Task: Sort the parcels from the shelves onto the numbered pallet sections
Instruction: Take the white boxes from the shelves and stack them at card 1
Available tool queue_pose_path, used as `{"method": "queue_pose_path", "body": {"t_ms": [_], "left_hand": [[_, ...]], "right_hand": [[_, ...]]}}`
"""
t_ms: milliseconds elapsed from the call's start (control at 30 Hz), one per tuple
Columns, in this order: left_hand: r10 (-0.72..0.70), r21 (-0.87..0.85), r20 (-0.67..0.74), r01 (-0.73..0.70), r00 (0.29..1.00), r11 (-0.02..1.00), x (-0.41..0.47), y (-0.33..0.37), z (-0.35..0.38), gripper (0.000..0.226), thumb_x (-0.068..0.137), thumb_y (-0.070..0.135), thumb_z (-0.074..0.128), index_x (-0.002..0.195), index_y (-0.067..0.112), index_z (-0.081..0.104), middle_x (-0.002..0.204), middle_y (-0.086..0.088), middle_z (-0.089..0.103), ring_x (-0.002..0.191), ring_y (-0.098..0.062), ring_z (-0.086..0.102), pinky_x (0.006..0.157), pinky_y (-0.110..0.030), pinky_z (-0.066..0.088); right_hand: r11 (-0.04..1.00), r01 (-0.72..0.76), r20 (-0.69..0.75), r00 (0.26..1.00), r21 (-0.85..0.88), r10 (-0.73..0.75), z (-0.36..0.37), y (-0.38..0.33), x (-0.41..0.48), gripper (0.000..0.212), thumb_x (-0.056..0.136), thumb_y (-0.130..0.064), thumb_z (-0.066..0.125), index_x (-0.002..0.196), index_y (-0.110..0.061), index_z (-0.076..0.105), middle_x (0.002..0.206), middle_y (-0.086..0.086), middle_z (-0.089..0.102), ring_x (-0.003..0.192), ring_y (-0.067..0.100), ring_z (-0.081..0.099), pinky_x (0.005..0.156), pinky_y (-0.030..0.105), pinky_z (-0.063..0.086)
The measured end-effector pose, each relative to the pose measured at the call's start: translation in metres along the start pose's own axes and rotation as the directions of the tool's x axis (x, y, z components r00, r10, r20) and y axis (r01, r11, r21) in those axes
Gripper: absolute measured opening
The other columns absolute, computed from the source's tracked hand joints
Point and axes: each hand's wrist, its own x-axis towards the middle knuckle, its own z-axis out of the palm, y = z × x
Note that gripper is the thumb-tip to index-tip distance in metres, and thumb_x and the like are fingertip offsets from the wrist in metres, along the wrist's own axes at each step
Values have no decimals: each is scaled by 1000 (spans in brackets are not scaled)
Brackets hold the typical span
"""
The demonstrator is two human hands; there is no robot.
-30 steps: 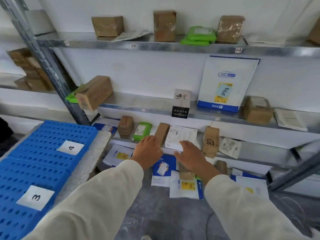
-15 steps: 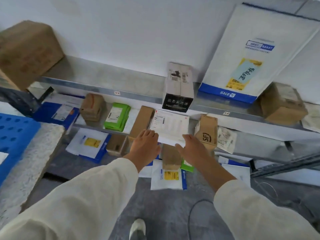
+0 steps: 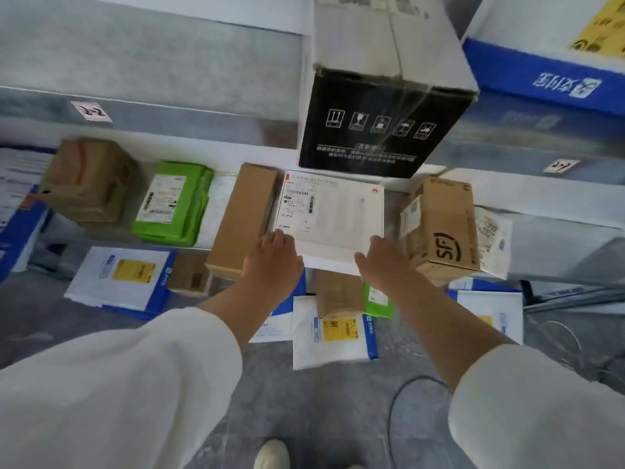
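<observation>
Closer now, left hand and right hand grip the flat white parcel's near corners; label up, longer side along the shelf.

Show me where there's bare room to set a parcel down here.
Free: upper shelf left of the black-ended box; lower shelf right of the white pouch; floor between the sleeves. Crowded: the lower shelf's middle, around the white box that left hand and right hand hold, and floor beneath.
</observation>
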Motion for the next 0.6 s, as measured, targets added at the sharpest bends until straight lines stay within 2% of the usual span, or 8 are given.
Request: {"method": "queue_pose_path", "body": {"t_ms": [67,200,333,400,500,600], "left_hand": [[0,-29,6,1,1000,1000,19,1,10,48,100,35,38,136,3,38,136,-12,45,126,-25,44,101,-36,40],[-70,-119,56,76,996,990,52,-2,26,65,99,35,43,147,-2,19,147,-19,31,132,-31,36,106,-41,38],[-226,-174,113,244,967,954,76,4,43,83,97,45,46,148,-7,6,150,-24,22,136,-36,30,107,-44,34],[-324,-278,131,348,937,895,81,12,49,89,95,48,50,148,-7,3,149,-22,23,135,-34,31,106,-43,36],[-433,-402,100,435,896,806,87,15,54,81,92,45,57,144,-5,20,142,-20,32,127,-30,40,103,-39,38],[-503,-624,161,483,849,614,82,4,56,54,89,30,64,130,6,40,133,-10,46,116,-27,51,96,-41,48]], "right_hand": [[999,-38,-4,999,9,38,12,-6,21,42,98,-34,39,130,-6,43,126,11,45,116,28,47,94,38,42],[993,-95,-18,995,64,96,27,-7,46,45,96,-37,45,130,-8,43,134,13,41,123,30,42,85,37,36],[996,-89,-131,987,-11,87,34,5,62,52,94,-40,52,133,-10,34,141,13,29,130,29,34,96,38,42],[987,-131,-126,982,94,142,36,10,71,68,92,-45,55,140,-7,25,144,13,27,132,29,34,100,38,41],[860,-235,-3,964,453,265,37,11,79,90,87,-45,65,146,-1,13,147,16,32,133,30,40,105,38,42],[848,-240,42,967,472,250,44,16,68,103,85,-45,69,150,0,3,154,15,19,140,31,29,112,39,35]]}}
